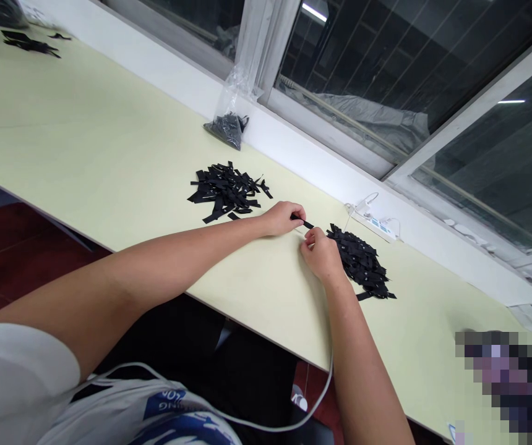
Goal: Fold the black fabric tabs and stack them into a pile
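Between my hands stretches a short black fabric strip [308, 225], held just above the pale table. My left hand [286, 218] pinches one end of it. At the other end are the bent fingers of my right hand [320, 252], closed on the strip. A loose pile of black strips [226, 188] lies beyond my left forearm. Right beside my right hand is a second, denser pile of black strips [361, 262], some with small white marks.
A clear plastic bag [229, 127] with dark pieces stands by the window ledge. A white power strip [373, 222] sits against the wall. More black strips [29, 43] lie at the far left. A white cable [289, 428] loops across my lap. A blurred-out patch covers the right corner.
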A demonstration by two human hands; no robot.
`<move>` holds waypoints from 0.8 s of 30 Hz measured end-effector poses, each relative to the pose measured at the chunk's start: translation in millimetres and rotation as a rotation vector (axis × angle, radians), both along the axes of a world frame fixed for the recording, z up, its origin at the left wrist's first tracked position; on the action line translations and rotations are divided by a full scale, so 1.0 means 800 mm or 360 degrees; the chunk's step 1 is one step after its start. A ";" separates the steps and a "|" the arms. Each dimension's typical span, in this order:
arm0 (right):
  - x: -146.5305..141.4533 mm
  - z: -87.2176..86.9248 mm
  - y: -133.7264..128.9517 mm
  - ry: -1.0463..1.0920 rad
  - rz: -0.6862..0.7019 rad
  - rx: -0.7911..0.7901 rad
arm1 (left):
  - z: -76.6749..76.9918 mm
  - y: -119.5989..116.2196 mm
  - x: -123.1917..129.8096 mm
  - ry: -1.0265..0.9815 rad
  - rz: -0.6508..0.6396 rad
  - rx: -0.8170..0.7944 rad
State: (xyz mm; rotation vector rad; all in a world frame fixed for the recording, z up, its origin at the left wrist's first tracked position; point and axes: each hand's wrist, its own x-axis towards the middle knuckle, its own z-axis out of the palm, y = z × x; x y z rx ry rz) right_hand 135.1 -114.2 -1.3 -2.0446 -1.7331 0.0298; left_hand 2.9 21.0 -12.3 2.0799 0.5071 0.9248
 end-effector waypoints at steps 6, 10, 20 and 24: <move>0.026 -0.002 0.005 0.0565 -0.0267 0.0412 | 0.002 0.003 0.005 -0.0250 -0.0300 -0.0520; 0.029 -0.006 0.013 0.1215 -0.0270 0.0542 | 0.003 0.001 0.007 -0.0303 -0.0498 -0.0750; 0.014 -0.005 0.012 0.1481 -0.0072 0.0605 | -0.002 0.000 0.008 -0.0199 -0.0527 -0.0752; 0.013 -0.007 0.012 0.1468 -0.0051 0.0567 | 0.000 -0.001 0.006 -0.0167 -0.0484 -0.0731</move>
